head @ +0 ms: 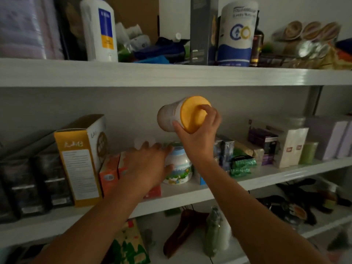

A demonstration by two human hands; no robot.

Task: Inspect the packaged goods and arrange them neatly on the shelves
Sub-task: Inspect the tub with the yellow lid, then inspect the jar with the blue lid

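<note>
On the middle shelf [266, 181], your left hand [150, 164] lays spread fingers on the squat jar [181, 168], grip unclosed. Up and right, your right hand [200, 132] clasps the orange-lidded canister [169, 117] in the air, its long axis pointing into the shelf, lid toward you.

Brown wooden hanger [182, 231] below the fingers [206, 109], crumpled blue cloth [162, 51] well above them, dark tangled object [289, 204] lower right, grey wall [76, 103] behind.

Smooth plastic lid [192, 114], painted shelf [171, 77]
</note>
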